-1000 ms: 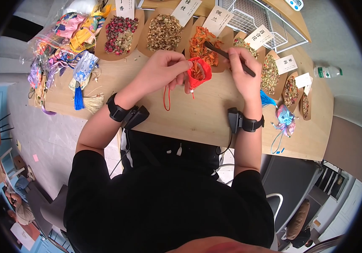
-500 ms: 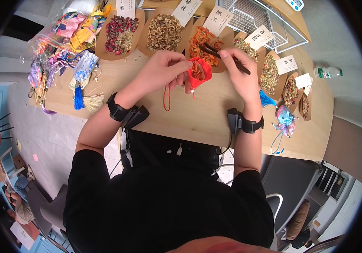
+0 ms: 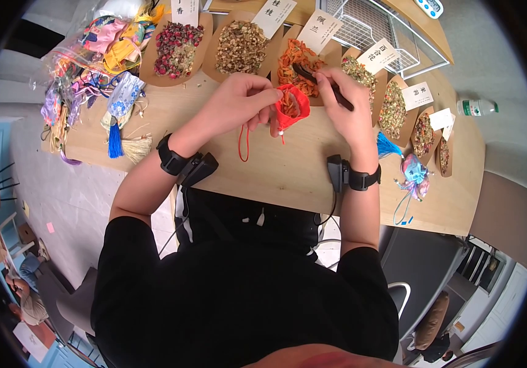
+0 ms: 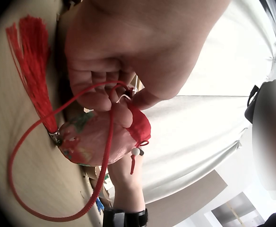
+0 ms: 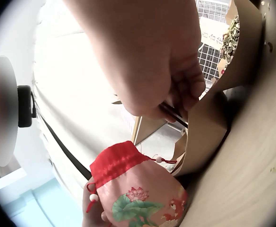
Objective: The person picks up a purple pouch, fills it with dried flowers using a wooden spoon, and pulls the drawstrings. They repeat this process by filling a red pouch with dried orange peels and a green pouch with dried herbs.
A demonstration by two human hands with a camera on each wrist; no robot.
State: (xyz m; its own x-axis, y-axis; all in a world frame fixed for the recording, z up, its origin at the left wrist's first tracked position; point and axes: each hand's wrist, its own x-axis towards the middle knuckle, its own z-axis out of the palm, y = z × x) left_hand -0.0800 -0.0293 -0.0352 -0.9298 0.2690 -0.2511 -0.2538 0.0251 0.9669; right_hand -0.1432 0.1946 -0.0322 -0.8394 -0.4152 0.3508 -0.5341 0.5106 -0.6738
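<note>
Your left hand (image 3: pixel 246 103) grips a small pink cloth pouch with a red gathered top (image 5: pixel 145 189), thumb and fingers pinched at its rim. The pouch is held up in front of you, between your two hands, with its mouth open and orange dried pieces (image 3: pixel 287 105) showing inside. A lotus and green leaf are printed on its side. A thin red cord loop (image 4: pixel 16 147) hangs from it below your left fingers, and a red tassel (image 4: pixel 34 61) is at its other end.

Your right hand (image 3: pixel 350 104) is closed around a pair of dark brown tongs (image 3: pixel 306 73), tips down among the orange dried petals (image 3: pixel 291 54) in a brown paper tray (image 3: pixel 332 55) just beyond your hands.

Ahead of your left hand on the tabletop (image 3: pixel 288 165), you have a tray of tan chips (image 3: pixel 239 48) and a tray of dark pink buds (image 3: pixel 177 50). Farther left lies a heap of colourful fabric pouches (image 3: pixel 107 46). To the right of your right hand are more trays of dried mix (image 3: pixel 393 107), with white labels (image 3: pixel 417 94) beside them, and a blue and purple pouch (image 3: pixel 415 173) lies nearer you.
</note>
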